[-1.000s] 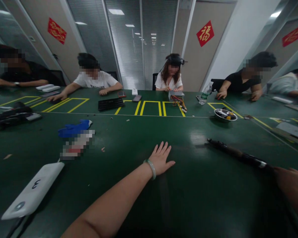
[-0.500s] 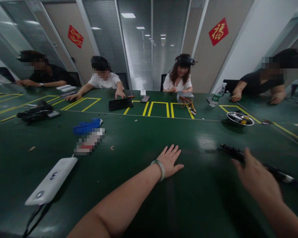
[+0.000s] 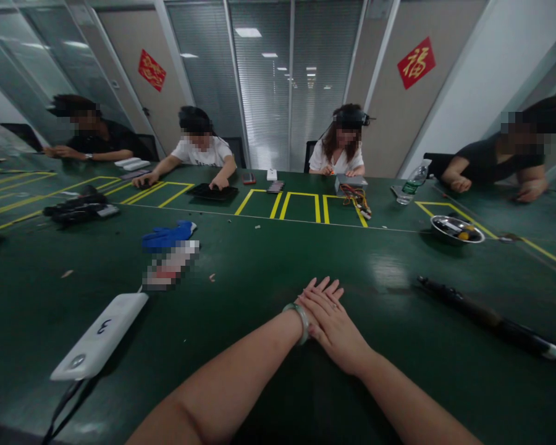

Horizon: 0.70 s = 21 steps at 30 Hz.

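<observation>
My left hand (image 3: 311,294) lies palm down on the green table (image 3: 269,266), fingers spread, with a pale green bangle (image 3: 301,322) at the wrist. Across its back rests my right hand (image 3: 337,330), its fingers stretched flat and touching the left hand. Neither hand holds anything. Part of the left hand is hidden under the right. To the right of both hands, apart from them, is a long black rod-like object (image 3: 482,316) with a silvery section near its end.
At left are a white device marked 3 (image 3: 101,337) with a black strap, a blurred-out item (image 3: 172,266) and a blue glove (image 3: 167,236). A metal bowl (image 3: 480,238) and water bottle (image 3: 412,182) stand at right. Several people sit opposite; one handles a black tray (image 3: 213,192).
My right hand has moved left from above the black rod-like object onto my left hand. Across the table, a person's black tray now lies flatter. The view has shifted slightly.
</observation>
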Available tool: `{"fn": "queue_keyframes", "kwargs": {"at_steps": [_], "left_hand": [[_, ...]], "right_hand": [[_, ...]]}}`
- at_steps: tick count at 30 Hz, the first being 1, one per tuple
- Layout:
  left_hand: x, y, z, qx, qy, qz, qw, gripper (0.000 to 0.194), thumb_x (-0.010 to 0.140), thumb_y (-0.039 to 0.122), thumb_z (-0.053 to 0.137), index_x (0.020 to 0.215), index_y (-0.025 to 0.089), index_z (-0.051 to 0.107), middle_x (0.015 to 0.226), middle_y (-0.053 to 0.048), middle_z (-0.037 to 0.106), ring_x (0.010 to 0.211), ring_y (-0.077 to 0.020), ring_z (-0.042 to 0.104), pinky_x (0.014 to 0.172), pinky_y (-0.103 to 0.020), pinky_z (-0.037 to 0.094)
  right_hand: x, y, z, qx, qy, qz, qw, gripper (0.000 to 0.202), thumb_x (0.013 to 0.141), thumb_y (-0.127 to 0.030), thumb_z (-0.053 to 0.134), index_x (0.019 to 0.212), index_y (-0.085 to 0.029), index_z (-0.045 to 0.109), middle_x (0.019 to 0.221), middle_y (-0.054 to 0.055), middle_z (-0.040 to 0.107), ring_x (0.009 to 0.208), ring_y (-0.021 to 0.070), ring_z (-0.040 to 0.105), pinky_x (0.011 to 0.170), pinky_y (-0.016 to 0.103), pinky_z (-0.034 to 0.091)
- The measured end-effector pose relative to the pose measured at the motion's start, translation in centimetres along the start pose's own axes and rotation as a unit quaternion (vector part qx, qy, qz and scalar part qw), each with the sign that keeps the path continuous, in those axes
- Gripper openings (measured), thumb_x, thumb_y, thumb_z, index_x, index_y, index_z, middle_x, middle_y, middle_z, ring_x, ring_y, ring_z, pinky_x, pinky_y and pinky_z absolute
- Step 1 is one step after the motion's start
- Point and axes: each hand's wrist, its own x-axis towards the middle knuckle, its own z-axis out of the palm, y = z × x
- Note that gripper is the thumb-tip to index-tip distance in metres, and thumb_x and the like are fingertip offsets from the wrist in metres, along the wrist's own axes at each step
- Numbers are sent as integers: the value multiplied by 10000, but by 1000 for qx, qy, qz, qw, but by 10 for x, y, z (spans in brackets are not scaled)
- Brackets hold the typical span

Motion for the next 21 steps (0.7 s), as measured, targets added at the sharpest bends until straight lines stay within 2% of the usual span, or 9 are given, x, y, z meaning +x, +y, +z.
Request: {"fn": "queue_keyframes", "kwargs": {"at_steps": [4,7,11,13,15,17,18,21], "left_hand": [[1,-3,12,27,6,23,999,787,838,425,473,1507,270,87,1567,44,7,1433,-231,-99,1166,-506,9],[1,-4,11,27,2,24,999,837,810,431,513,1508,254,88,1567,31,-12,1432,-239,-109,1169,-496,-3],[-5,-2,-7,14,-9,37,999,785,835,471,478,1504,246,132,1569,-1,-4,1435,-250,-86,1159,-499,-10],[-9,0,-19,-11,-14,69,997,747,858,481,452,1500,249,149,1572,-17,32,1438,-261,-52,1153,-506,2],[-12,2,-30,-47,-3,46,998,672,917,482,361,1501,252,122,1571,-24,76,1441,-250,18,1153,-501,48],[-13,3,-38,-72,7,30,997,645,938,541,299,1497,259,143,1568,-26,107,1440,-245,57,1152,-498,75],[-13,4,-40,-80,8,27,996,642,940,566,278,1494,264,156,1566,-24,115,1439,-244,69,1151,-498,82],[-13,4,-42,-94,2,37,995,638,940,598,252,1490,285,167,1565,-16,115,1437,-245,86,1150,-505,93]], "right_hand": [[-2,4,-3,8,-1,2,1000,543,934,-358,432,1455,-303,294,1501,24,326,1389,226,259,1151,489,178],[-2,3,-2,16,-8,6,1000,536,937,-374,427,1453,-307,297,1502,18,324,1391,220,254,1154,486,165],[-6,5,0,14,3,25,1000,559,929,-406,439,1457,-303,287,1510,12,309,1394,207,244,1158,458,175],[-11,16,-2,0,35,54,998,581,924,-401,439,1466,-287,264,1514,27,299,1396,209,238,1149,451,207],[-21,35,-9,-34,90,110,989,594,924,-393,421,1473,-251,247,1518,55,285,1401,216,222,1136,452,234],[-40,63,-23,-94,159,192,964,618,920,-416,403,1474,-199,236,1532,94,233,1415,245,166,1127,479,226],[-53,78,-32,-132,193,242,942,646,913,-444,402,1473,-174,229,1543,115,187,1422,273,121,1123,506,207],[-113,124,-62,-240,271,397,844,758,881,-524,400,1480,-122,168,1556,168,31,1417,361,-1,1098,592,132]]}}
